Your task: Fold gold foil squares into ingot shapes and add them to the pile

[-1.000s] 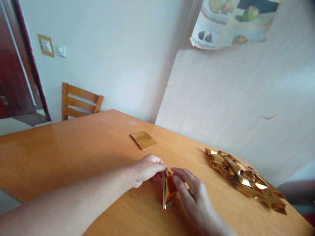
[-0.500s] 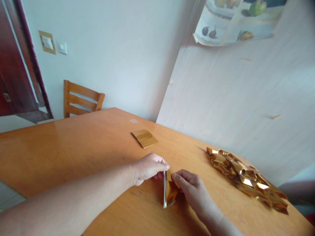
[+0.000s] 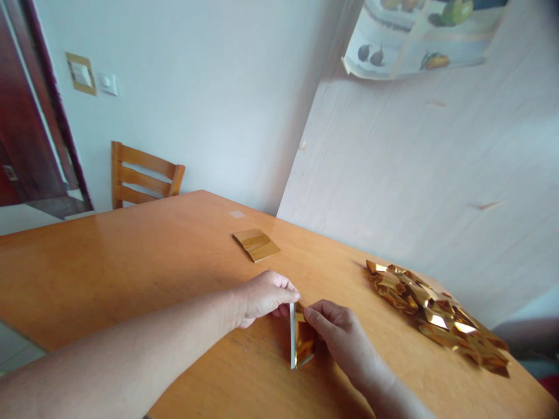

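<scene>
Between my two hands a shiny gold foil paper is held upright over the table, partly folded, with a white strip along its left edge. My left hand pinches its top left corner between thumb and fingers. On the other side, my right hand grips the upper right edge, thumb on the near face. The fingertips behind the paper are hidden. Beyond my left hand, a flat stack of gold foil paper lies on the table. To the right sits a pile of folded gold foil pieces.
The wooden table reaches back to the wall. A wooden chair stands at its far left side. A pale board with a fruit picture rises along the right edge. A small pale patch lies near the back.
Both hands keep their grip on the gold foil paper. Its top part has turned a little, so more of the white edge shows at the left. The view has shifted slightly.
</scene>
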A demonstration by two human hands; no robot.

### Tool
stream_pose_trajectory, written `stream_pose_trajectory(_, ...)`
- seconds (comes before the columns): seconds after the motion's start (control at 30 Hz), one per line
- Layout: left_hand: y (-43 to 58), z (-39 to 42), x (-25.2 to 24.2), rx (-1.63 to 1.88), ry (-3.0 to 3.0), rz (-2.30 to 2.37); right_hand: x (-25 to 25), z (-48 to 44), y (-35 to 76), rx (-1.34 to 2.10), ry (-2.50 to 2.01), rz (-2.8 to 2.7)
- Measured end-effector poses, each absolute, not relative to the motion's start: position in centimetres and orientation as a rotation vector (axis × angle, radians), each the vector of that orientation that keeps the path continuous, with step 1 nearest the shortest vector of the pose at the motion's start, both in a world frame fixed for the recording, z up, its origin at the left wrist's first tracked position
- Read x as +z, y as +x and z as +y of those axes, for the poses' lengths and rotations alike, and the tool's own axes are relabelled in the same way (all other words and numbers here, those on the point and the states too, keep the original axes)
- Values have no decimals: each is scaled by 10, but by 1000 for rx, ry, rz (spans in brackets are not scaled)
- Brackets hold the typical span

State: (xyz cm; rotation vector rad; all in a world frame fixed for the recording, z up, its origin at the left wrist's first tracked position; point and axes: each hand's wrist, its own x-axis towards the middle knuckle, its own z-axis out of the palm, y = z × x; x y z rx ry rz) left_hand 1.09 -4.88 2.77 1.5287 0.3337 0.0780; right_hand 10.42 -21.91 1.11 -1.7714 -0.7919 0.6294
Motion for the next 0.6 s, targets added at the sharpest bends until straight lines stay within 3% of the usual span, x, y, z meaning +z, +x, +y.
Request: stream_pose_trajectory(0.6,13,-49,25,99,1539,351,4,-222,111,573,-1842,-872)
